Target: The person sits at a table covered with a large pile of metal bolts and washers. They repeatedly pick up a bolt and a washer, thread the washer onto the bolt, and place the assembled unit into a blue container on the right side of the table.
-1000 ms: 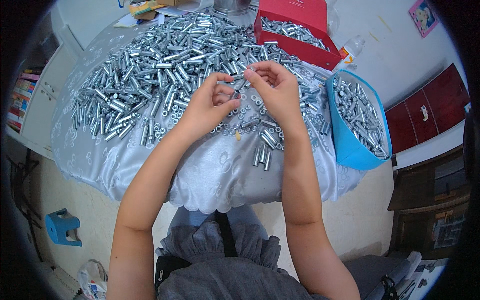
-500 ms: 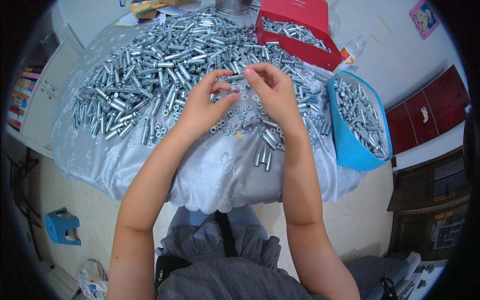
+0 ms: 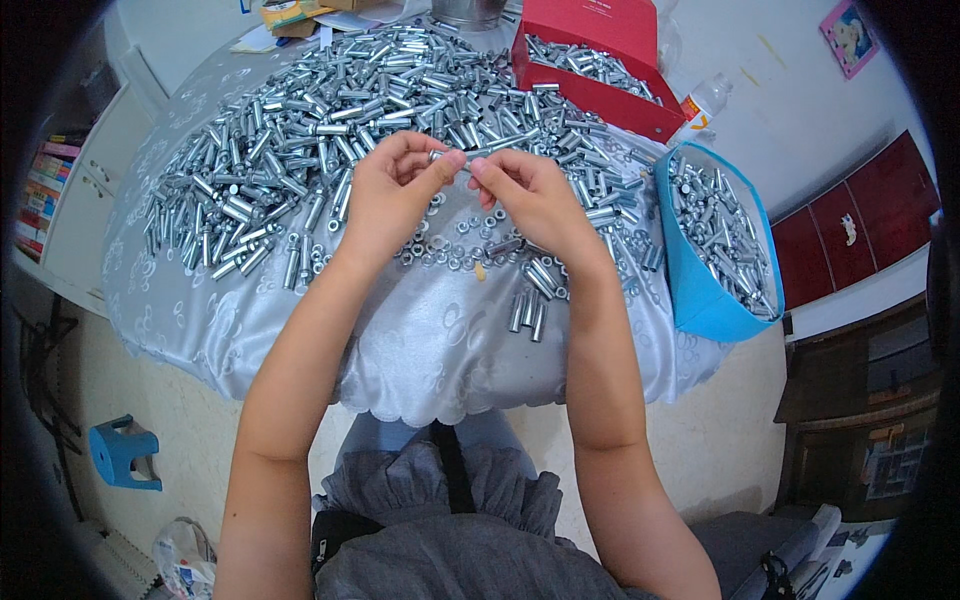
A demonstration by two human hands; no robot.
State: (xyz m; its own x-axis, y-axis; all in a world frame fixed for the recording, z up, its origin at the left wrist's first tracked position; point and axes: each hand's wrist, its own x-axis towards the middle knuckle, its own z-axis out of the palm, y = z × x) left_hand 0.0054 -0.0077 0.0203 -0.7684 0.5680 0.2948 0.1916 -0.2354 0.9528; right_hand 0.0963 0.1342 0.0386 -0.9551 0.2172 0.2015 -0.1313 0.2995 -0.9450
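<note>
Above the near edge of a heap of silver metal anchor bolts point(image 3: 380, 90), my two hands meet at one bolt point(image 3: 436, 155). My left hand point(image 3: 392, 195) grips it between thumb and fingers, one end showing past the fingertips. The thumb and fingers of my right hand point(image 3: 535, 205) are pinched at the bolt's other end; whether a small nut is there too is hidden. Loose nuts and washers point(image 3: 462, 250) are scattered on the cloth below and between my hands. A few short metal pieces point(image 3: 527, 315) lie together near my right forearm.
A blue fabric bin point(image 3: 722, 315) filled with bolts stands at the table's right edge. Behind it are an open red box point(image 3: 600, 105) of bolts and a plastic bottle point(image 3: 708, 97). A silvery cloth point(image 3: 450, 350) covers the table. On the floor at left is a blue stool point(image 3: 125, 452).
My left hand has closed from a loose, open curl onto the bolt that my right hand held. My right hand has come slightly lower, its fingertips now meeting the left's.
</note>
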